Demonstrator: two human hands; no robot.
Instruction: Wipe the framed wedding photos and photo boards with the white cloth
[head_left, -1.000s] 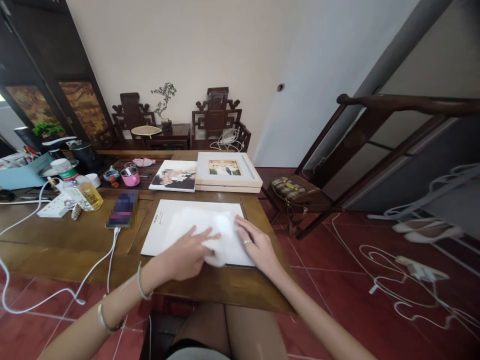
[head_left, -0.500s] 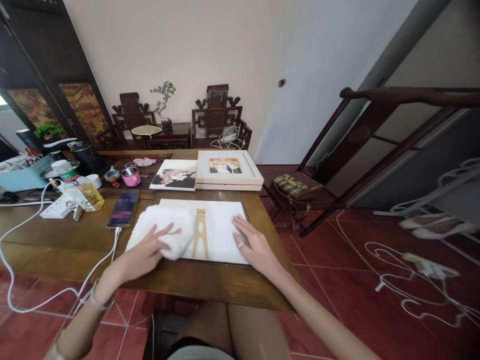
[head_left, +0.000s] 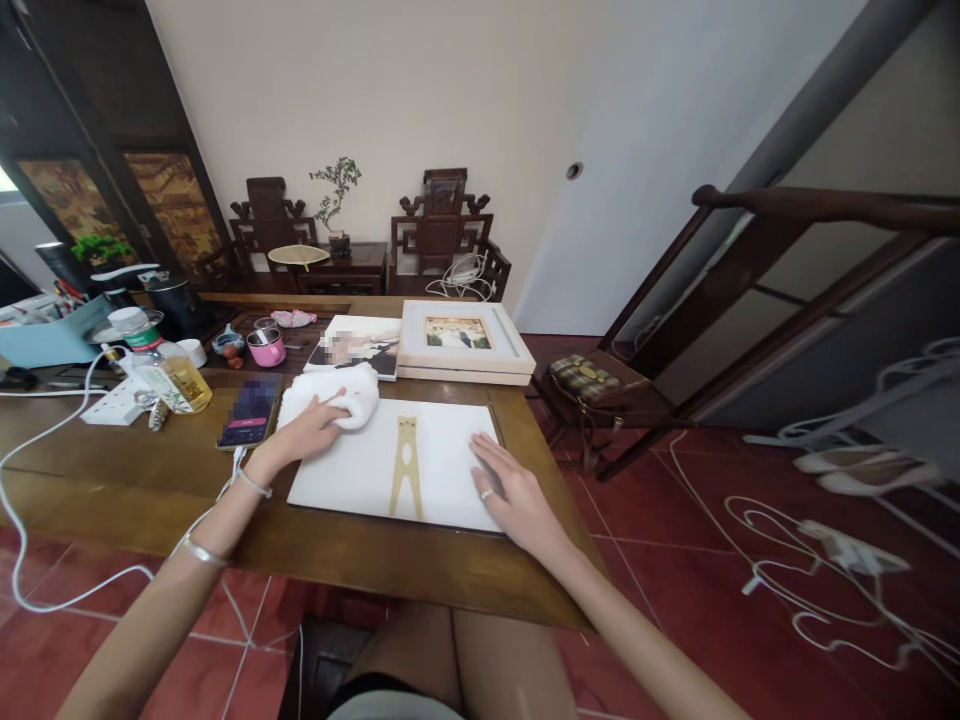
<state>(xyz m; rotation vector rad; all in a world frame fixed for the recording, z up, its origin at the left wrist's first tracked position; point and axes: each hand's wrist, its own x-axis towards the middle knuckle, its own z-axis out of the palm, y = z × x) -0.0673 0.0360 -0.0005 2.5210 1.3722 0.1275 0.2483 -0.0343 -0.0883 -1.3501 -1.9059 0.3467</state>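
two hands working white board (head_left: 360, 470) lying flat on desk (head_left: 150, 480). left hand (head_left: 311, 432) pressing bunched white cloth (head_left: 339, 395) at board's far left corner, fingers curled over it. right hand (head_left: 510, 490) lying spread, flat, bracing board's right edge. i'm judging risk: cloth sweeping left could be knocking phone (head_left: 250, 412) just beside, snagging charger cable (head_left: 112, 570).
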